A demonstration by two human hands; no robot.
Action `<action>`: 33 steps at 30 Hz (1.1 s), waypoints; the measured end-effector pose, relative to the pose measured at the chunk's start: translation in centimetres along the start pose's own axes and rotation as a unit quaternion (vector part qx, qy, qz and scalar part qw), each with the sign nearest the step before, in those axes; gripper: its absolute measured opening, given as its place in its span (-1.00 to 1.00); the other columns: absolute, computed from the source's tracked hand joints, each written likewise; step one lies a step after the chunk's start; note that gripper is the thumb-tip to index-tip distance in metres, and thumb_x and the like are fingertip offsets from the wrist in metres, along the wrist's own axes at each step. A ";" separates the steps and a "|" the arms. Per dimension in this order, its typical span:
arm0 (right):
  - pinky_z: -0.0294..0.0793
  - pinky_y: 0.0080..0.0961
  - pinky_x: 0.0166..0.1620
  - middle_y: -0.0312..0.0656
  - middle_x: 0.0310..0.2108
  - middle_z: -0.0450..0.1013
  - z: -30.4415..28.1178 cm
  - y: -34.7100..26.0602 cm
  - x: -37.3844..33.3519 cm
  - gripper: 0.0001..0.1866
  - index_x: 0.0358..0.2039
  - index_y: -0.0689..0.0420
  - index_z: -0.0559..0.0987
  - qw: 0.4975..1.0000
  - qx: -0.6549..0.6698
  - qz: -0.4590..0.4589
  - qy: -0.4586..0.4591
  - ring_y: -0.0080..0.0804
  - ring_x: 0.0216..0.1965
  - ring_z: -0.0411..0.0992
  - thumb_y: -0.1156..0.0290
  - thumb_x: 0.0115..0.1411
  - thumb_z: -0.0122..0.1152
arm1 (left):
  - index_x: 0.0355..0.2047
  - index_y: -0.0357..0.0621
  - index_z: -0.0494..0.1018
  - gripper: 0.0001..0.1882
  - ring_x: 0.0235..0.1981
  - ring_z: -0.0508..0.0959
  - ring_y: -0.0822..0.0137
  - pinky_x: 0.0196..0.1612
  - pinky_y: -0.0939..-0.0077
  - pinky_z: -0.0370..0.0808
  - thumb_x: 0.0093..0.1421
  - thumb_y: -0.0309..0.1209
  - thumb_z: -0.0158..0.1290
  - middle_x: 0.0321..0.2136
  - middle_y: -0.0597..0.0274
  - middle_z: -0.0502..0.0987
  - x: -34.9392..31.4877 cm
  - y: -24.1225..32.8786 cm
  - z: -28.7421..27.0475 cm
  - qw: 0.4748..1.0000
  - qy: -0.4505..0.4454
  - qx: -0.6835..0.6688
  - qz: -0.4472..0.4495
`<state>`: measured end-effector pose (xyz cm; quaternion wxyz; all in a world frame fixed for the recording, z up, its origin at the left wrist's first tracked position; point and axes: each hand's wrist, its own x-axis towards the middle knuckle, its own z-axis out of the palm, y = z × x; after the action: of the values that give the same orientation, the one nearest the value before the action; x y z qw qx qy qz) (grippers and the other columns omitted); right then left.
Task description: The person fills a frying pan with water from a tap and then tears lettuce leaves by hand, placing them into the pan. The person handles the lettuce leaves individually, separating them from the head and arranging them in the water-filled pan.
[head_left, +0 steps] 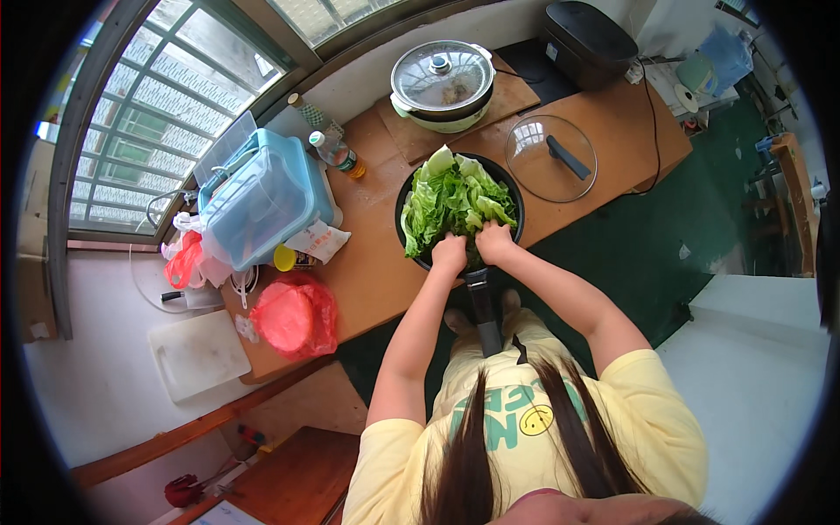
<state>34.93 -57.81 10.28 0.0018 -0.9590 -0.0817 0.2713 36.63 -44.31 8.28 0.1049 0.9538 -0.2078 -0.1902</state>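
Note:
A black frying pan [518, 194] stands on the brown table, heaped with green lettuce leaves [455, 199]. Its dark handle [484, 317] points back at my body. My left hand [450, 252] is at the pan's near edge, its fingers closed on the leaves. Close beside it, my right hand [495, 243] also has its fingers curled into the leaves. The fingertips of both hands are partly hidden among the greens. To the right of the pan lies a glass lid [534, 162] with a black handle.
Behind the pan, a covered electric pot [442, 87] sits on a wooden board. A black appliance [591, 44] occupies the far right. Leftward are a bottle [337, 154], a blue lidded bin [262, 197], a red plastic bag [296, 317], a white cutting board [199, 354] and a knife [197, 298].

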 end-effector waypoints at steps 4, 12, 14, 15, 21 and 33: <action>0.41 -0.13 -0.19 -0.05 -0.18 0.38 -1.4 0.7 -2.6 -0.70 -0.23 0.14 0.52 0.984 0.038 -0.030 0.171 -0.13 -0.10 0.33 0.42 -0.05 0.13 | -0.34 -0.13 0.49 -0.69 -0.32 0.51 0.04 -0.21 0.26 0.44 -0.10 -0.28 0.23 -0.39 0.02 0.47 -2.1 -2.2 -3.7 0.978 0.024 -0.187 0.084; 0.34 -0.06 -0.09 -0.09 -0.23 0.49 -3.1 0.0 -1.1 -0.66 -0.26 0.18 0.55 0.990 0.041 -0.062 -0.123 -0.19 -0.11 0.43 0.37 -0.12 0.14 | -0.39 -0.29 0.34 -0.66 -0.45 0.33 0.55 -0.41 0.58 0.32 0.13 -0.21 0.09 -0.46 0.34 0.39 -0.8 -5.5 -1.3 0.771 0.050 -0.634 -0.034; 0.33 -0.08 -0.09 -0.10 -0.19 0.48 -2.7 0.2 -0.8 -0.62 -0.23 0.19 0.54 0.985 0.040 -0.061 -0.156 -0.19 -0.10 0.43 0.30 -0.10 0.16 | -0.47 -0.27 0.26 -0.64 -0.50 0.31 0.39 -0.42 0.45 0.30 0.11 -0.22 0.10 -0.54 0.22 0.33 -1.6 -3.8 -2.2 0.889 0.114 -0.444 0.023; 0.33 -0.08 -0.09 -0.10 -0.17 0.48 -3.1 0.5 -0.5 -0.60 -0.21 0.20 0.54 0.983 0.036 -0.061 -0.168 -0.19 -0.09 0.43 0.27 -0.08 0.17 | -0.51 -0.27 0.22 -0.62 -0.53 0.29 0.31 -0.43 0.39 0.29 0.10 -0.22 0.11 -0.58 0.16 0.29 -1.9 -3.0 -3.0 0.928 0.149 -0.338 0.053; 0.44 -0.36 -0.17 -0.09 -0.17 0.47 -5.1 3.0 -0.8 -0.30 -0.07 0.16 0.50 0.946 0.166 -0.127 -0.247 -0.18 -0.12 0.43 -0.11 -0.12 0.29 | -0.38 -0.21 0.35 -0.82 -0.41 0.36 0.36 -0.31 0.46 0.33 0.10 -0.36 0.03 -0.46 0.19 0.36 -1.4 -3.7 -0.9 0.832 0.146 -0.534 -0.039; 0.40 -0.16 -0.37 0.02 -0.51 0.45 -1.7 5.2 -0.9 -0.80 -0.40 0.18 0.42 0.913 0.278 -0.108 0.277 0.03 -0.44 0.43 0.30 0.19 -0.03 | -0.09 -0.24 0.24 -0.60 -0.21 0.41 -0.05 -0.14 0.27 0.39 0.07 -0.40 0.04 -0.16 -0.10 0.33 -3.4 0.7 -2.1 0.925 0.203 -0.312 -0.071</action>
<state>35.84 -63.05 11.92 0.3202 -0.9418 -0.1023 0.0048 34.39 -43.23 11.44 0.4234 0.9032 -0.0442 -0.0546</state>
